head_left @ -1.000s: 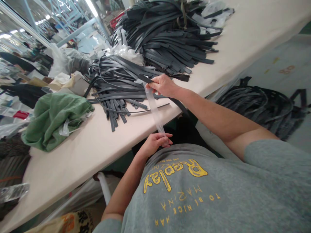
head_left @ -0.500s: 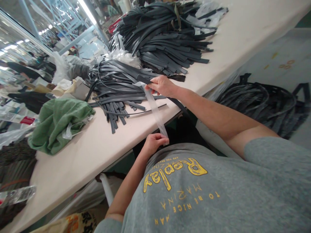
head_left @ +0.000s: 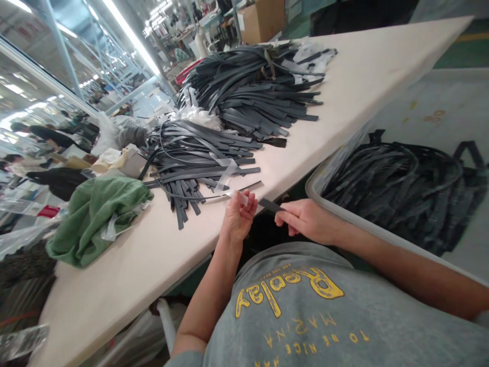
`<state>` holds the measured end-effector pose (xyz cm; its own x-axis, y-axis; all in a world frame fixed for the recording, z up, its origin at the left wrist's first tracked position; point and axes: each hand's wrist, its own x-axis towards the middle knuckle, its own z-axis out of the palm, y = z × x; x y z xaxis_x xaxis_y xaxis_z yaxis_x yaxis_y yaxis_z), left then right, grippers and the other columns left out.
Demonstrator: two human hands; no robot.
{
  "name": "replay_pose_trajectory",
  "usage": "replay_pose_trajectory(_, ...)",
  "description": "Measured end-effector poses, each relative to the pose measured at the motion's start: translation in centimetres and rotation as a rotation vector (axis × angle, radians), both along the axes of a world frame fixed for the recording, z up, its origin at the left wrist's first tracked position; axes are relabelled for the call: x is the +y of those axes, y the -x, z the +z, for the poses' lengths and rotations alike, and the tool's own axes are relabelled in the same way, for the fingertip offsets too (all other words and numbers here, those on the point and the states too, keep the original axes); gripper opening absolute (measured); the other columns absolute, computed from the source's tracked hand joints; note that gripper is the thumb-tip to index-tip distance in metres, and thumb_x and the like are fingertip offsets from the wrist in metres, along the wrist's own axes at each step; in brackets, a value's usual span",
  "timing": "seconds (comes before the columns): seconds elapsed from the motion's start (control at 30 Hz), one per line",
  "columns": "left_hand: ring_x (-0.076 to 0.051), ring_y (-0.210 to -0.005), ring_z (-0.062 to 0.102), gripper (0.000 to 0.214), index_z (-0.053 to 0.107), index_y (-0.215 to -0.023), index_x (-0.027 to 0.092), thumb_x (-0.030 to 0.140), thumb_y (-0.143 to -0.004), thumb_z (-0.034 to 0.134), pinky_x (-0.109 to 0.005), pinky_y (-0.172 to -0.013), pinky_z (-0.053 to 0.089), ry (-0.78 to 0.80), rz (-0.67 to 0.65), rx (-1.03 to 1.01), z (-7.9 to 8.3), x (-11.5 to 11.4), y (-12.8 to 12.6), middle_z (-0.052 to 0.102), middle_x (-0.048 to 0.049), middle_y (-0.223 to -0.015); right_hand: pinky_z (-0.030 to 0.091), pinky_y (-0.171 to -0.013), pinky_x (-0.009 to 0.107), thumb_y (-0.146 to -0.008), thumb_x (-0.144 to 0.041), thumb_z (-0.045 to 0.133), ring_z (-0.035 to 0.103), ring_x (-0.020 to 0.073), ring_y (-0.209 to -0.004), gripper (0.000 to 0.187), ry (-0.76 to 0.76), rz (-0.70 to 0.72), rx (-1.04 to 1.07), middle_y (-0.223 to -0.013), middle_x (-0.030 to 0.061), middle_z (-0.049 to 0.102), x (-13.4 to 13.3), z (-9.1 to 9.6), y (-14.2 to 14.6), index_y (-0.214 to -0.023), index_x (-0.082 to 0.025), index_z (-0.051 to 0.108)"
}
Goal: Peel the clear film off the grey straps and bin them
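My left hand, palm turned up at the table's front edge, has its fingers curled on a translucent plastic strip. The strip's loose end stands up over the pile of dark grey straps. Close by on the right, my right hand pinches a dark grey strap. The strap's short end points toward my left hand, with a small gap between them. The rest of that strap is hidden by my right hand.
A second, larger heap of dark straps lies farther back on the pale table. A green cloth rests at left. To my right stands a white bin holding dark straps. People sit in the left background.
My right hand has drawn back down and right with the dark strap, leaving the translucent strip. My left hand has moved up with that strip, which now hangs loose at its far end.
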<state>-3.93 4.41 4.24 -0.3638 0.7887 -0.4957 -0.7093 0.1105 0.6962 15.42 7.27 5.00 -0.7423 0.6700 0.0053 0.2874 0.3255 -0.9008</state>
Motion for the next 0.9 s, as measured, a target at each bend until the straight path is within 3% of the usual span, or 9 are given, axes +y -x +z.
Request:
replay_pose_trajectory(0.13, -0.009, -0.071, 0.069, 0.018, 0.060, -0.080, 0.019, 0.034, -0.089, 0.066, -0.024, -0.078, 0.054, 0.000, 0.003, -0.033, 0.1, 0.3, -1.3, 0.070, 0.0025, -0.082, 0.045, -0.054, 0.025, -0.095, -0.034, 0.040, 0.061, 0.0138, -0.051, 0.034, 0.039, -0.039, -0.030, -0.060, 0.0015, 0.063, -1.7, -1.0, 0.1, -0.078, -0.016, 0.063)
replay_pose_trajectory(0.47, -0.009, -0.074, 0.068, 0.021, 0.059, -0.076, 0.020, 0.035, -0.087, 0.068, -0.025, -0.082, 0.053, -0.027, -0.071, -0.041, -1.0, -0.2, -2.5, 0.069, 0.0032, -0.081, 0.044, -0.056, 0.024, -0.097, -0.031, 0.040, 0.062, 0.0127, -0.051, 0.034, -0.035, -0.051, -0.055, -0.061, 0.0011, 0.063, -1.3, -1.2, 1.3, -0.078, -0.016, 0.063)
replay_pose_trajectory(0.6, -0.011, -0.078, 0.068, 0.025, 0.059, -0.076, 0.021, 0.042, -0.082, 0.071, -0.027, -0.086, 0.052, -0.033, -0.080, 0.041, -1.5, -0.4, -2.4, 0.068, 0.0027, -0.082, 0.043, -0.056, 0.024, -0.097, -0.029, 0.042, 0.061, 0.0120, -0.050, 0.033, -0.057, -0.019, -0.084, -0.067, 0.0026, 0.067, -1.9, -1.7, 1.5, -0.077, -0.016, 0.064)
replay_pose_trajectory(0.8, -0.011, -0.075, 0.067, 0.033, 0.060, -0.078, 0.021, 0.043, -0.067, 0.082, -0.028, -0.083, 0.051, -0.131, -0.029, 0.134, -2.3, -0.4, -2.5, 0.070, 0.0030, -0.084, 0.040, -0.061, 0.026, -0.097, -0.026, 0.045, 0.062, 0.0152, -0.061, 0.031, -0.215, -0.066, -0.199, -0.066, 0.0046, 0.067, -2.3, -1.5, 1.5, -0.076, -0.015, 0.066)
replay_pose_trajectory(0.9, -0.012, -0.077, 0.068, 0.032, 0.061, -0.078, 0.021, 0.044, -0.068, 0.080, -0.028, -0.084, 0.051, -0.132, -0.031, 0.220, -2.6, -0.5, -2.7, 0.070, 0.0027, -0.082, 0.039, -0.059, 0.026, -0.097, -0.027, 0.045, 0.061, 0.0149, -0.059, 0.032, -0.211, -0.098, -0.213, -0.068, 0.0052, 0.068, -2.2, -1.4, 1.4, -0.076, -0.015, 0.066)
